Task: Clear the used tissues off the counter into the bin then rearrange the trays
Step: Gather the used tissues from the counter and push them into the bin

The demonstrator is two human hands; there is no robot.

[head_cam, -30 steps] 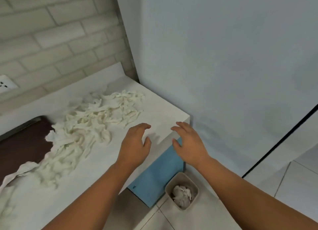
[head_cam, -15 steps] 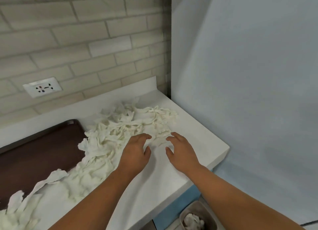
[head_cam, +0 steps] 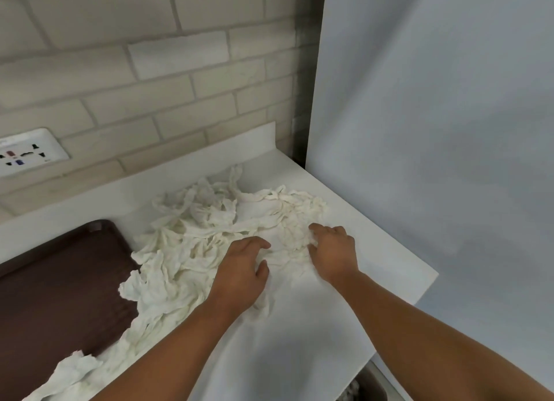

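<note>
My left hand [head_cam: 242, 270] rests half-curled on tissues [head_cam: 198, 238] heaped on the counter [head_cam: 314, 340] beside the tray [head_cam: 60, 295]; my right hand [head_cam: 332, 250] digs its fingers in. I should scoop both inward, gathering one firm bundle.

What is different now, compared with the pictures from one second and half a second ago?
Both hands went forward from the near edge of the counter. The left hand and the right hand now lie on the tissues, fingers curved into the pile. Whether they grip yet is unclear. Nothing was lifted or let go. The tissues and the brown tray stayed in place.
</note>
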